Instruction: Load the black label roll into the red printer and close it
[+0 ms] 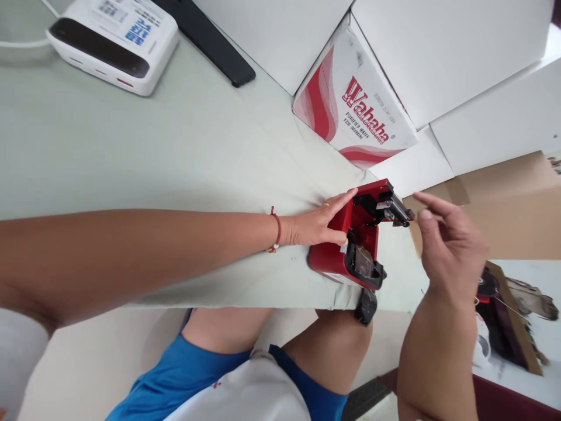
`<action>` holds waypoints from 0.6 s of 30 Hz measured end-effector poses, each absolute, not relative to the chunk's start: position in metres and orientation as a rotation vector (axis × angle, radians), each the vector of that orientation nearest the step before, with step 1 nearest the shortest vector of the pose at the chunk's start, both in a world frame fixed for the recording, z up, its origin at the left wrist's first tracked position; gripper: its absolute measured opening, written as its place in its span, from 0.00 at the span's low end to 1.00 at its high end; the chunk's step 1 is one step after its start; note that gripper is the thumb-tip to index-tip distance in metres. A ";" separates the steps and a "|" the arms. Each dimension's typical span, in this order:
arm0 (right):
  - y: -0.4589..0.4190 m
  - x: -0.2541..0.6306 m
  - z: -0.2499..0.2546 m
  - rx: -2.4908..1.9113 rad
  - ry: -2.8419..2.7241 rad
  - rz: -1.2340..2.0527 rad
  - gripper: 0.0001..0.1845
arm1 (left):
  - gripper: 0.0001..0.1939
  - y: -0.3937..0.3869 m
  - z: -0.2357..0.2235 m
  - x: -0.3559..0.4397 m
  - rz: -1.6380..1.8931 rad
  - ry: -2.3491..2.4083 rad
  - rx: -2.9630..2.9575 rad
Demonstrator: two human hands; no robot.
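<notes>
A red tape dispenser (346, 234) with black inner parts lies near the table's front right corner. My left hand (318, 223) rests on its left side, fingers stretched along the red body, thumb against it. My right hand (442, 245) hovers just right of the dispenser's black cutter end (401, 213), thumb and forefinger pinched together; whether a strip of clear tape is between them is too fine to make out. A red string bracelet (277, 229) circles my left wrist.
The table (131, 164) has a pale green cloth. A white device (114, 42) and a black bar (210, 41) lie at the back left. A red-and-white Wahaha carton (355, 105) and white boxes (447, 52) stand behind. My knees are under the table edge.
</notes>
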State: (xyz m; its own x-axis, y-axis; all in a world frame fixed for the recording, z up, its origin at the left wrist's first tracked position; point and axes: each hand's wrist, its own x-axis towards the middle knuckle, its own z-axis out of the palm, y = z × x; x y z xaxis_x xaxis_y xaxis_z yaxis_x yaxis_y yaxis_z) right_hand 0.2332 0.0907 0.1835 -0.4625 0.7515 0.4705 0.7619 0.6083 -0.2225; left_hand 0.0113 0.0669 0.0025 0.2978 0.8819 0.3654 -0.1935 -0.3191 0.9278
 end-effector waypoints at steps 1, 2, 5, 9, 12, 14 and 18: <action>0.098 0.234 0.178 -1.170 -2.303 -0.105 0.28 | 0.65 0.067 0.002 0.011 1.262 0.659 1.499; 0.106 0.235 0.172 -1.171 -2.337 -0.139 0.32 | 0.64 0.067 0.002 0.011 1.269 0.652 1.507; 0.118 0.238 0.155 -1.251 -2.449 -0.043 0.37 | 0.65 0.068 0.001 0.011 1.310 0.641 1.524; 0.097 0.241 0.148 -1.284 -2.369 0.066 0.33 | 0.63 0.068 0.001 0.011 1.322 0.647 1.536; 0.069 0.245 0.145 -1.246 -2.354 0.079 0.29 | 0.52 0.064 0.005 0.010 1.311 0.664 1.558; 0.055 0.249 0.140 -1.192 -2.370 0.111 0.27 | 0.41 0.062 0.009 0.010 1.341 0.679 1.562; 0.036 0.258 0.122 -1.136 -2.356 0.252 0.23 | 0.23 0.065 0.014 0.014 1.474 0.687 1.585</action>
State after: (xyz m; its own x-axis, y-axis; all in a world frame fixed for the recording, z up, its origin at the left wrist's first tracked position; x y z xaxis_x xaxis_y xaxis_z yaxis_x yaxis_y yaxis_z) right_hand 0.2577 0.0360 0.1220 -0.5210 0.7725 0.3632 0.6784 0.6329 -0.3731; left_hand 0.0143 0.0651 0.0137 0.1566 0.8436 0.5136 -0.1498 -0.4937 0.8566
